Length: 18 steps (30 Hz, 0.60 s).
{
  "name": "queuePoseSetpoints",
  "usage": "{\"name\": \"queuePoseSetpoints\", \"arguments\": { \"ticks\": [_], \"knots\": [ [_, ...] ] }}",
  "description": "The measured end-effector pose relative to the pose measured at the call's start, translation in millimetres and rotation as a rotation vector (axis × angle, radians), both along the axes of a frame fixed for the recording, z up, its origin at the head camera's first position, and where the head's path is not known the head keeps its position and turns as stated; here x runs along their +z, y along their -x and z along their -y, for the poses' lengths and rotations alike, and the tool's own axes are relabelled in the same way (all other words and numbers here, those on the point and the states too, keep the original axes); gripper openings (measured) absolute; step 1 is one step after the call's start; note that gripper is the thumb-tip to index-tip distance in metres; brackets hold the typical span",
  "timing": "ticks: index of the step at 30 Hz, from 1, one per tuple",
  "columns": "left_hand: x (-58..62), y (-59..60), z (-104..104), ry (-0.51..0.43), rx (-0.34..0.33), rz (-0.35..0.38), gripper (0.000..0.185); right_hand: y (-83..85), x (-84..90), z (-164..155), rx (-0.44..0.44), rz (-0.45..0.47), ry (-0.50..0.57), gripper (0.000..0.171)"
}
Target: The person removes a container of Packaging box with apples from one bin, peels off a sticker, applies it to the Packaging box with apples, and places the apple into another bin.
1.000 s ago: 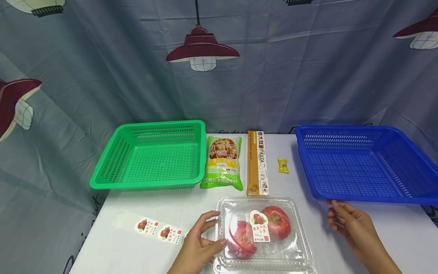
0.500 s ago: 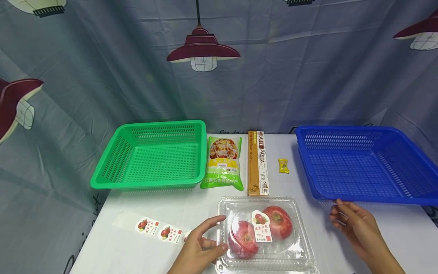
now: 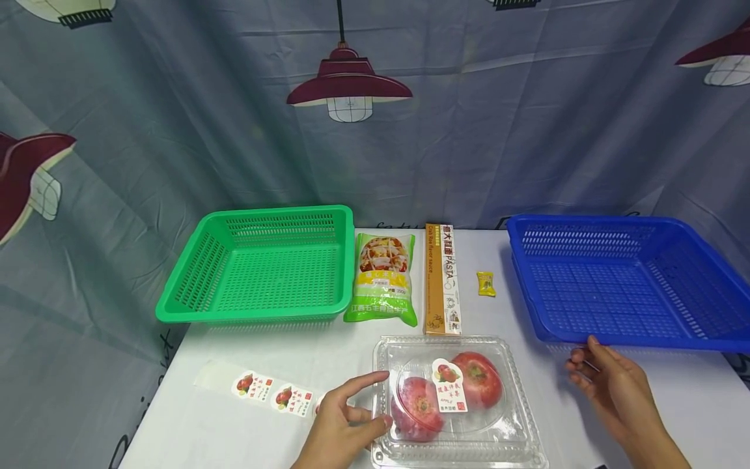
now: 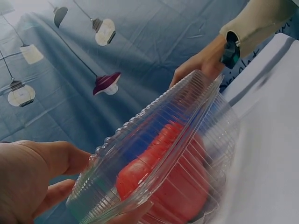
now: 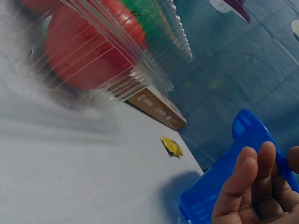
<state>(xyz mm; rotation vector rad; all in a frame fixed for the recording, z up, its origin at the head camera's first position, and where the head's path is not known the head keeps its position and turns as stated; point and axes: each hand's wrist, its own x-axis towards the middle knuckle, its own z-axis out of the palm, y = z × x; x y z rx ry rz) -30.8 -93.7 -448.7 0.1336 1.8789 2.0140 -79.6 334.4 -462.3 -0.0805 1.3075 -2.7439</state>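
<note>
Green basket [image 3: 258, 267]: centre left of the head view, set on the white table [image 3: 674, 391] with its open side up, nothing seen inside; placed where goods can be dropped in from above.

Sticker strip [image 3: 258, 387]: lower left, flat on the table just left of the left hand, within easy reach.

Left hand [image 3: 342, 423]: bottom centre. Index finger extended toward the box's upper left corner, thumb [image 3: 375, 426] against the box's left wall, the other fingers loosely bent. It touches and steadies the box; no full grasp shows. The left wrist view shows the fingers [image 4: 56, 161] at the ribbed rim.

Clear clamshell box [image 3: 457, 400]: bottom centre, lid closed, resting on the table. It holds two tomatoes [image 3: 477, 381] side by side, and a label [image 3: 450, 385] sits on the lid.

Noodle packet [image 3: 383, 280], pasta box [image 3: 442, 279], small yellow sachet [image 3: 485, 284]: a row at centre, between the two baskets, lying flat and apart from each other.

Right hand [image 3: 609, 387]: lower right, fingers [image 5: 252, 179] gently curved and together, holding nothing, near the blue basket's front rim; whether it touches the rim cannot be told.

Blue basket [image 3: 621, 286]: centre right, open side up, nothing seen inside.
</note>
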Motion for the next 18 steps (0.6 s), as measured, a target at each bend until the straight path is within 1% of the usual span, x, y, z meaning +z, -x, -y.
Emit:
{"name": "queuePoseSetpoints", "arguments": {
  "ticks": [3, 7, 14, 18],
  "knots": [
    [0.0, -0.2, -1.1, -0.023, 0.01, 0.016, 0.06, -1.1, -1.8, 0.0, -0.028, -0.008, 0.02, 0.038],
    [0.7, 0.5, -1.6, -0.043, 0.018, 0.022, 0.06, -1.8, -4.2, -0.3, -0.054, -0.009, 0.019, 0.037],
    [7.1, 4.6, -3.2, 0.009, 0.036, 0.004, 0.06, -2.3, -4.0, -1.5, -0.05, -0.011, -0.027, 0.036],
    [8.3, 8.0, -4.0, 0.005, 0.032, -0.012, 0.059, -2.4, -2.9, -1.1, -0.067, 0.001, -0.074, 0.034]
  ]
}}
